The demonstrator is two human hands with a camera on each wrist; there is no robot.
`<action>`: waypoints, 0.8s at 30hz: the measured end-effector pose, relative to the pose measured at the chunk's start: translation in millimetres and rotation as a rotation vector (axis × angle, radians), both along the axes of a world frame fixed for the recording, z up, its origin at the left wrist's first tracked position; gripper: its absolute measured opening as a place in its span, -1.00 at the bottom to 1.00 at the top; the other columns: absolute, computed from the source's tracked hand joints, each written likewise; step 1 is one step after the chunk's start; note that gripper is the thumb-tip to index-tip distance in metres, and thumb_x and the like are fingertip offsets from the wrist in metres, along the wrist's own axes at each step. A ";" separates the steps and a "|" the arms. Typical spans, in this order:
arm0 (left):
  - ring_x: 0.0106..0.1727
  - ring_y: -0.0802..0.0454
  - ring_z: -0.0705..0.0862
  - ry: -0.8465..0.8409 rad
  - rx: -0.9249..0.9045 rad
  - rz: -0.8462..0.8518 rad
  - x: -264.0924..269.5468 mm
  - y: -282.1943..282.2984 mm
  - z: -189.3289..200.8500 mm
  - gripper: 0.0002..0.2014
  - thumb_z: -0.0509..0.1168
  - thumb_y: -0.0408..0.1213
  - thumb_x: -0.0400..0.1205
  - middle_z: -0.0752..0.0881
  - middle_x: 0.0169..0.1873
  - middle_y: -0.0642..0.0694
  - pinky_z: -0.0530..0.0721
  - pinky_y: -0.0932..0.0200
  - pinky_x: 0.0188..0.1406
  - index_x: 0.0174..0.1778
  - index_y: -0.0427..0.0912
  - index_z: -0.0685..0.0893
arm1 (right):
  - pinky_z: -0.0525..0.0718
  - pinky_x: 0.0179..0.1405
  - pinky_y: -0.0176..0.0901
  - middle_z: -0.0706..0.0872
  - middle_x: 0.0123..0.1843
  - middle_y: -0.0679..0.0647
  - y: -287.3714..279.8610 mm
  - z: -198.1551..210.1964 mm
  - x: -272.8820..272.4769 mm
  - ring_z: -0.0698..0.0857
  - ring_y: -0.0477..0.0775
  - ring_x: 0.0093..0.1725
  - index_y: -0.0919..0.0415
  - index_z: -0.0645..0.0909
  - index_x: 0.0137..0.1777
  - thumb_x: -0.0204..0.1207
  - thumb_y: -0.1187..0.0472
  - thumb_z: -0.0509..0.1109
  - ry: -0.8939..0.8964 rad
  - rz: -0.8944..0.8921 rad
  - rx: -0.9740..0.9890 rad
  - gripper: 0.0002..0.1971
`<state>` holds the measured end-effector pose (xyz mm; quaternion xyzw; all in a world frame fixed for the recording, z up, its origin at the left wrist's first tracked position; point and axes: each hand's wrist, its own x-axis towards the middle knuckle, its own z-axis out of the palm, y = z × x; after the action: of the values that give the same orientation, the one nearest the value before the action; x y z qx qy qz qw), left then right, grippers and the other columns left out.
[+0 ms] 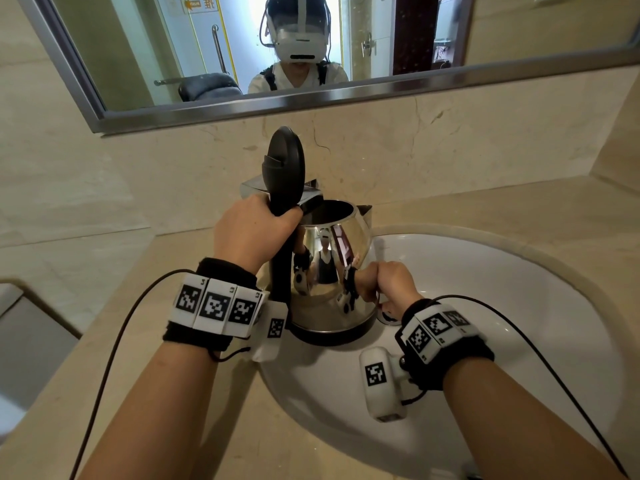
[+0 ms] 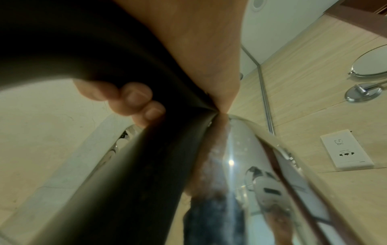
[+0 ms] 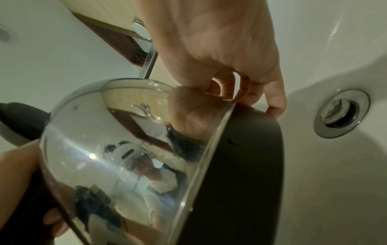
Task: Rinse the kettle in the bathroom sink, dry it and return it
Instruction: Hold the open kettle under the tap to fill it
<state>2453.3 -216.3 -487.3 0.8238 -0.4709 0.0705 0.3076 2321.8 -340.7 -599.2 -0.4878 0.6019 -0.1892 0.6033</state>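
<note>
kettle (image 1: 332,271) lid up, over sink (image 1: 519,306) | left hand (image 1: 252,233) grips handle | right hand (image 1: 391,285) fingers curled round base rim

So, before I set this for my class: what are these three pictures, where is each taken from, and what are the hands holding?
No machine here: a person wears one camera on the head and one on each wrist. The head view looks down at a white sink below a mirror. The left hand grips the black handle of a steel kettle, lid open. The left wrist view shows those fingers round the handle. The right hand steadies the kettle's base; its wrist view also shows the drain.
</note>
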 end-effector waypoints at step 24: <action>-0.32 0.05 0.60 -0.004 -0.008 -0.001 1.4 -1.4 -1.1 -0.70 0.22 0.04 0.56 0.71 -0.30 -0.08 0.47 0.25 -0.42 -0.13 -0.13 0.68 | 0.59 -0.03 0.05 0.62 0.31 0.35 10.0 3.6 -6.1 0.60 0.31 0.22 0.42 0.52 0.34 0.62 0.36 0.19 -0.076 -0.063 -0.023 -0.68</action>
<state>2454.6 -217.7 -488.4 0.8222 -0.4718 0.0736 0.3099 2315.7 -330.7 -595.6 -0.4679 0.5914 -0.2335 0.6138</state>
